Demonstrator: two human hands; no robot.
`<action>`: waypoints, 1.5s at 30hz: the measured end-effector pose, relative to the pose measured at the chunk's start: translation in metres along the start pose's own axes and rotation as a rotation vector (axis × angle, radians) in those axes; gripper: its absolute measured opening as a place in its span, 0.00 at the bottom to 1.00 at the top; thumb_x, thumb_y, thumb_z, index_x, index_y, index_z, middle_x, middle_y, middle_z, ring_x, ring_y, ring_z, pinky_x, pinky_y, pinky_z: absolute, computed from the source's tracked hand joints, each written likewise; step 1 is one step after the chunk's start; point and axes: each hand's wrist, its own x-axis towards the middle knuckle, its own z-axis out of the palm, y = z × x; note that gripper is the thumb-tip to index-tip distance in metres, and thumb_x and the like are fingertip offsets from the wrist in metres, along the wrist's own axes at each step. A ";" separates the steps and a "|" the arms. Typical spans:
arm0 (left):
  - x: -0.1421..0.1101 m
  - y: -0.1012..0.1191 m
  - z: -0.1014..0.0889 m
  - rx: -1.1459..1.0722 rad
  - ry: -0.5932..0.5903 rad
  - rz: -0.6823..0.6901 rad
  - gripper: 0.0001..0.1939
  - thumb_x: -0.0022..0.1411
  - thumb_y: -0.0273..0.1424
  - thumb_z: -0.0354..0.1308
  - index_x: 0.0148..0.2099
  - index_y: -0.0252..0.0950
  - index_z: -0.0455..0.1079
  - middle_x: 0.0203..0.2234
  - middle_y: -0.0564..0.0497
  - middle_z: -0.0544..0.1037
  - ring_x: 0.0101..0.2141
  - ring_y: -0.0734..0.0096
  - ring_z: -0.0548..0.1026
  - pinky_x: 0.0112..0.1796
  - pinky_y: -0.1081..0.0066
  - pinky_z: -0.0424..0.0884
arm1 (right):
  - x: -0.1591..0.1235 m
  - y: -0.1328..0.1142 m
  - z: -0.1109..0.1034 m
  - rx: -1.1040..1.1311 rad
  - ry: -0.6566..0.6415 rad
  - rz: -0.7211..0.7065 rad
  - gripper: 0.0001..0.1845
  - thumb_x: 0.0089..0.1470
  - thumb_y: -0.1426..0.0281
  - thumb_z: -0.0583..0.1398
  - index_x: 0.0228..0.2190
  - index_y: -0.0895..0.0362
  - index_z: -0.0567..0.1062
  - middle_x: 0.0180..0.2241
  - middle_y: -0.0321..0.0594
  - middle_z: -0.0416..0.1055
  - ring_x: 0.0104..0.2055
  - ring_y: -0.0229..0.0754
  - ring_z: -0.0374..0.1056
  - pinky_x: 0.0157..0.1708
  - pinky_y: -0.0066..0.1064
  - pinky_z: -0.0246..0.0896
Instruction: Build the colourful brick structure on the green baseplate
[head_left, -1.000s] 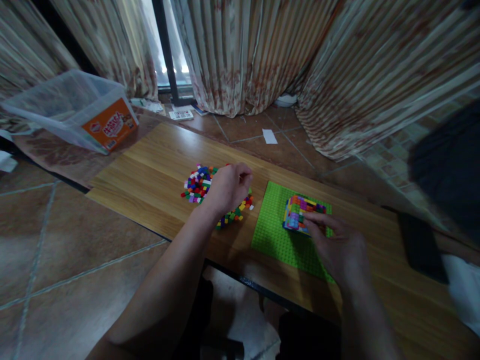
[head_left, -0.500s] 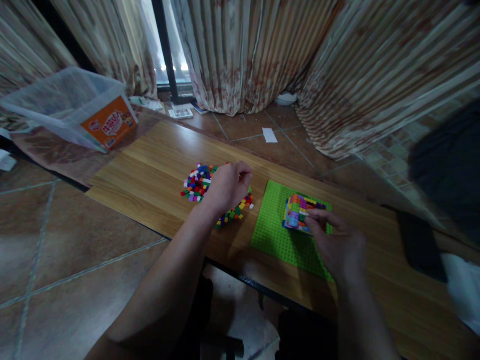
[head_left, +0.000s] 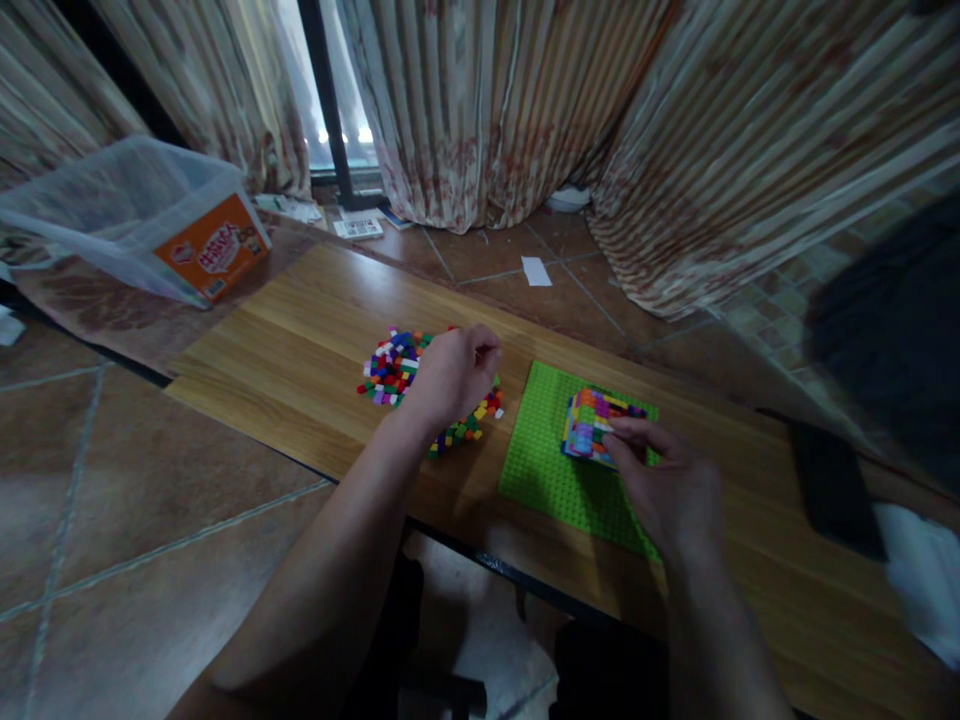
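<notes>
A structure of multicoloured toy bricks (head_left: 585, 425) stands on the green baseplate (head_left: 540, 470). My right hand (head_left: 671, 490) is at its right side, thumb and forefinger pinched on a small brick at the top of the structure; the fingers partly cover it. Over a heap of loose small bricks (head_left: 390, 370) hovers my left hand (head_left: 454, 375). Its fingers are curled with the tips pressed together, and whatever is between them is too small to make out. My left hand and wrist hide the middle of the heap.
Both heap and baseplate lie on a long wooden table (head_left: 300, 330). At its far left stands a clear plastic bin (head_left: 90, 220) with an orange label. A dark flat object (head_left: 832, 490) and a white plastic bag (head_left: 919, 570) are at the right. Curtains (head_left: 487, 120) hang behind.
The view has shifted slightly. Both hands keep almost the same places and poses, the left above the heap and the right at the brick structure.
</notes>
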 end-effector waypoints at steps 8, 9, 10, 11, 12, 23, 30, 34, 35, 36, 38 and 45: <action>0.000 0.002 -0.001 0.011 -0.008 -0.016 0.12 0.61 0.25 0.51 0.37 0.33 0.77 0.30 0.49 0.81 0.30 0.70 0.75 0.34 0.72 0.68 | 0.001 -0.001 -0.002 0.089 -0.020 0.071 0.14 0.48 0.58 0.65 0.33 0.54 0.81 0.35 0.41 0.79 0.37 0.46 0.75 0.42 0.40 0.68; 0.000 0.003 -0.001 0.012 -0.009 -0.019 0.12 0.61 0.25 0.51 0.37 0.33 0.77 0.30 0.49 0.81 0.30 0.70 0.75 0.34 0.72 0.68 | 0.001 0.000 -0.001 0.087 -0.024 0.072 0.14 0.47 0.57 0.65 0.33 0.54 0.81 0.35 0.42 0.79 0.37 0.46 0.74 0.41 0.40 0.68; 0.000 0.003 0.000 0.014 -0.010 -0.022 0.13 0.61 0.25 0.51 0.37 0.33 0.77 0.30 0.48 0.81 0.30 0.70 0.75 0.33 0.72 0.68 | 0.001 0.000 -0.001 0.089 -0.025 0.072 0.15 0.47 0.57 0.65 0.33 0.54 0.81 0.35 0.42 0.79 0.36 0.46 0.74 0.41 0.40 0.68; 0.000 0.002 0.000 0.016 -0.009 -0.024 0.13 0.61 0.25 0.51 0.37 0.32 0.77 0.30 0.48 0.81 0.30 0.69 0.75 0.33 0.72 0.68 | 0.001 0.000 0.000 0.092 -0.025 0.071 0.15 0.47 0.58 0.65 0.33 0.54 0.81 0.35 0.42 0.79 0.36 0.46 0.74 0.40 0.40 0.69; 0.000 0.002 0.000 0.018 -0.008 -0.023 0.13 0.61 0.25 0.51 0.37 0.32 0.77 0.30 0.48 0.81 0.30 0.69 0.76 0.34 0.72 0.68 | 0.001 0.001 0.001 0.094 -0.024 0.071 0.15 0.47 0.58 0.65 0.34 0.54 0.81 0.35 0.43 0.79 0.36 0.46 0.74 0.40 0.41 0.69; 0.000 0.003 -0.001 0.016 -0.014 -0.013 0.13 0.61 0.25 0.51 0.37 0.32 0.78 0.31 0.47 0.81 0.31 0.69 0.75 0.34 0.71 0.68 | 0.004 -0.007 0.004 0.189 0.005 0.121 0.15 0.43 0.58 0.67 0.31 0.56 0.81 0.32 0.43 0.80 0.33 0.46 0.76 0.35 0.39 0.73; -0.001 0.000 -0.001 0.012 -0.013 0.009 0.12 0.61 0.24 0.51 0.36 0.33 0.77 0.29 0.49 0.80 0.30 0.70 0.75 0.34 0.72 0.67 | 0.007 -0.005 0.004 0.244 -0.022 0.144 0.14 0.41 0.60 0.68 0.30 0.56 0.81 0.31 0.43 0.81 0.33 0.47 0.77 0.36 0.41 0.74; -0.001 -0.001 -0.001 0.012 -0.021 0.017 0.12 0.61 0.25 0.51 0.36 0.34 0.77 0.29 0.49 0.80 0.30 0.70 0.74 0.33 0.72 0.67 | 0.010 -0.004 0.005 0.260 -0.047 0.179 0.15 0.39 0.59 0.68 0.29 0.55 0.81 0.30 0.41 0.80 0.32 0.46 0.76 0.36 0.40 0.73; -0.001 -0.001 -0.001 0.014 -0.022 0.019 0.12 0.61 0.25 0.51 0.36 0.33 0.76 0.29 0.49 0.80 0.30 0.70 0.74 0.33 0.72 0.67 | 0.010 -0.004 0.005 0.255 -0.052 0.173 0.15 0.39 0.59 0.68 0.29 0.55 0.81 0.29 0.41 0.80 0.31 0.46 0.76 0.35 0.40 0.73; -0.001 -0.001 -0.001 0.017 -0.023 0.019 0.12 0.61 0.25 0.51 0.36 0.33 0.76 0.29 0.49 0.80 0.30 0.70 0.74 0.33 0.72 0.67 | 0.011 -0.004 0.005 0.248 -0.054 0.164 0.15 0.39 0.59 0.68 0.29 0.55 0.81 0.29 0.41 0.80 0.31 0.46 0.76 0.34 0.40 0.73; -0.002 -0.001 -0.001 0.028 -0.021 0.011 0.12 0.61 0.25 0.50 0.35 0.33 0.76 0.29 0.49 0.80 0.30 0.70 0.74 0.33 0.72 0.66 | 0.011 -0.002 0.005 0.238 -0.054 0.150 0.14 0.39 0.59 0.68 0.28 0.55 0.81 0.29 0.41 0.80 0.30 0.46 0.75 0.33 0.40 0.73; -0.003 -0.004 -0.006 -0.002 0.017 -0.031 0.12 0.63 0.26 0.50 0.36 0.34 0.76 0.29 0.49 0.80 0.30 0.71 0.74 0.34 0.73 0.67 | 0.002 -0.002 0.004 0.059 0.030 0.048 0.14 0.48 0.57 0.65 0.31 0.53 0.81 0.32 0.40 0.80 0.33 0.48 0.75 0.37 0.41 0.70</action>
